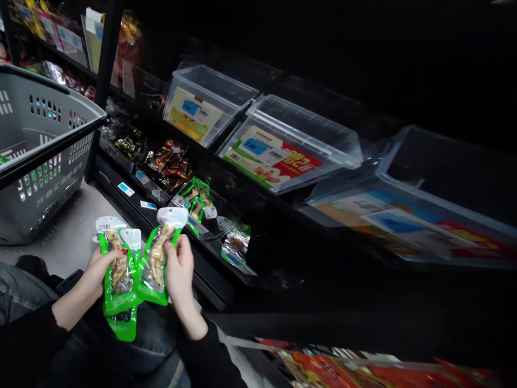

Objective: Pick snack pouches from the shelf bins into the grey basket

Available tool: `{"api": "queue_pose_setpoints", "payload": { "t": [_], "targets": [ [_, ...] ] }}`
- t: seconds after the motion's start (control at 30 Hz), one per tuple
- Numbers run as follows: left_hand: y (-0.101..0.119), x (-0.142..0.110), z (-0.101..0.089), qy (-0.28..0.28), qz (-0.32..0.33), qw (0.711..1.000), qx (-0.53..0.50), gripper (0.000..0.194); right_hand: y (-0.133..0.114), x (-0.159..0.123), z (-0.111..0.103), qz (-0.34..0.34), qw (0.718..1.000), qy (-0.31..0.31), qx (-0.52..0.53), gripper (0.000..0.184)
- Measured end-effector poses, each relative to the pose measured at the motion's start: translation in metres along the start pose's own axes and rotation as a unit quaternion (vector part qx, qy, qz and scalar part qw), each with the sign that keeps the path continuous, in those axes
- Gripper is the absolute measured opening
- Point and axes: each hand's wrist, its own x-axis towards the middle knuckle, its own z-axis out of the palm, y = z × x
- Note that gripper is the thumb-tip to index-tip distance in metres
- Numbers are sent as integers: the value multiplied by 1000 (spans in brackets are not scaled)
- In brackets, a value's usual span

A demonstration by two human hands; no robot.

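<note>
My left hand (93,273) is closed on green vacuum-sealed snack packs (119,269), at least two overlapping, with the thumb pressed on the front one. A further green pack (155,264) is pinched in my right hand (180,268) by its right edge. Its lower left corner overlaps the packs in my left hand. All hang over my knees, label tabs up. Beyond my right hand, similar green packs (197,202) lie in a clear bin on the low shelf. A silver-and-green pack (237,241) lies to their right.
A grey shopping basket (44,199) stands at the left. Clear plastic bins (291,126) with price labels line the shelf above. Dark and red packets (169,161) fill the lower bins. Orange-red packages (323,372) lie at the bottom right.
</note>
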Motion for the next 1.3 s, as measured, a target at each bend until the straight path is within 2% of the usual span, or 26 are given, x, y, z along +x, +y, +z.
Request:
{"api": "queue_pose_setpoints", "payload": {
  "t": [0.07, 0.2, 0.3, 0.43, 0.5, 0.6, 0.7, 0.77, 0.87, 0.93, 1.0, 1.07, 1.17, 1.23, 1.3],
  "targets": [
    [-3, 1, 1, 14, 22, 1000, 6, 32, -11, -5, 0, -36, 993, 23, -110, 7],
    [-10, -1, 3, 17, 68, 997, 21, 38, -28, -28, 22, -90, 974, -75, -193, 18],
    [-10, -4, 4, -14, 79, 997, 14, 37, -29, -35, 27, -62, 971, -138, -183, 17],
    [-3, -5, 4, -34, 63, 997, 10, 32, -16, -23, 13, -25, 976, -206, -64, 13],
    [0, -5, 4, -27, 64, 997, 18, 30, -6, -17, 10, 14, 982, -190, -9, 8],
    [1, -3, 3, -5, 66, 997, 30, 30, 6, -14, 14, 112, 978, -168, 56, 45],
    [2, -2, 2, 9, 63, 997, 52, 28, 8, -13, 18, 171, 961, -173, 128, 60],
    [4, -2, 1, 3, 62, 996, 71, 27, 6, -12, 18, 189, 947, -194, 173, 54],
    [9, -3, 1, -17, 43, 997, 69, 25, 2, -8, 12, 212, 926, -218, 224, 29],
    [12, -3, 1, -29, 17, 999, 35, 24, 5, 0, 5, 221, 918, -190, 268, 21],
    [15, -4, 0, -34, -4, 999, 6, 23, 13, 10, -4, 232, 915, -142, 297, 22],
    [16, -5, -1, -35, -25, 999, -16, 23, 24, 21, -13, 226, 933, -94, 266, 25],
    [14, -10, -1, -74, -71, 994, -47, 25, 38, 30, -17, 162, 975, -55, 141, 28],
    [12, -14, -1, -107, -95, 988, -58, 26, 40, 28, -11, 129, 985, -62, 97, 27],
    [10, -18, 0, -141, -109, 982, -57, 27, 38, 22, -1, 104, 985, -105, 92, 22]
  ]
}}
